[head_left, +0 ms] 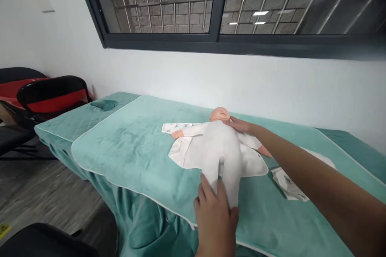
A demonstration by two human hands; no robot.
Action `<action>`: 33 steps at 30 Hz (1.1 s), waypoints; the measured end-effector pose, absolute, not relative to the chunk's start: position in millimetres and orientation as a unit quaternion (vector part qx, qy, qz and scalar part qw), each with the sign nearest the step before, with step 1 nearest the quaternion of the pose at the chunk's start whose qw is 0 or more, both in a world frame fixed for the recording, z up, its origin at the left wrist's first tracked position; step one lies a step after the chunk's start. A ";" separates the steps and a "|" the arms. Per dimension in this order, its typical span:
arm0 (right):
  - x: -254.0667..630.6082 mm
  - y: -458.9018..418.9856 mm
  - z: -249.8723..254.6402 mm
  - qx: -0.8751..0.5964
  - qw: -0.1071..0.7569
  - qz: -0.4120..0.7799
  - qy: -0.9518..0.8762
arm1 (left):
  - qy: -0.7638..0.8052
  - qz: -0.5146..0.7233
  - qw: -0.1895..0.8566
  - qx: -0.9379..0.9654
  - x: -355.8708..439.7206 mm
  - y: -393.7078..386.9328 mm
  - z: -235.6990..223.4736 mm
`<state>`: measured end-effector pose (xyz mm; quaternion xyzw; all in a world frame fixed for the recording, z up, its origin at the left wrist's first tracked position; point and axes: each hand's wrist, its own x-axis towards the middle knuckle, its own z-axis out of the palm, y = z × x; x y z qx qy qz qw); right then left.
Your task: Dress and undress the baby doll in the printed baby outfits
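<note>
A baby doll (221, 140) with a white cloth body and legs lies on the bed, head away from me and arms spread. Under it, a white garment (188, 152) is spread out flat. My left hand (215, 213) is closed over the doll's lower legs, fingers on one leg and thumb on the other. Up by the doll's neck and shoulder, my right hand (240, 124) rests with its fingers stretched out. Part of the doll's arm on that side is behind my forearm.
The bed has a green plush cover (129, 144). A folded white cloth (289, 184) lies to the right, partly behind my forearm. A patterned white strip (176, 127) lies beside the doll's arm. Black-and-red chairs (54, 94) stand left; a barred window (217, 8) is above.
</note>
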<state>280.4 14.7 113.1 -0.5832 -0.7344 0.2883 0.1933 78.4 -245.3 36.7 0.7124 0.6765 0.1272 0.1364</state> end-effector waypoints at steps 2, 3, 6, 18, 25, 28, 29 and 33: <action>284.3 25.7 119.3 -0.620 0.148 0.203 -0.743 | 0.668 0.151 0.159 0.711 67.2 -241.3 35.8; 284.2 30.9 124.0 -0.631 0.131 0.164 -0.747 | 0.660 0.176 0.174 0.710 58.9 -236.4 36.2; 268.0 42.6 133.8 -0.602 0.111 0.030 -0.790 | 0.628 0.281 0.195 0.699 30.5 -206.1 37.5; 139.1 66.2 75.4 -0.422 -0.015 0.131 -0.897 | 0.596 0.083 0.018 0.799 24.9 -45.5 24.5; 174.5 50.1 93.0 -0.455 0.117 0.166 -0.867 | 0.671 0.164 -0.004 0.723 13.4 -2.3 19.1; 178.6 44.9 96.1 -0.466 0.113 0.172 -0.861 | 0.714 0.225 0.012 0.663 0.1 16.4 14.7; 178.7 44.2 96.3 -0.467 0.105 0.174 -0.861 | 0.721 0.252 0.028 0.645 -3.9 20.3 12.6; 180.8 43.4 96.1 -0.493 0.108 0.174 -0.845 | 0.730 0.349 0.044 0.586 -14.0 24.7 5.0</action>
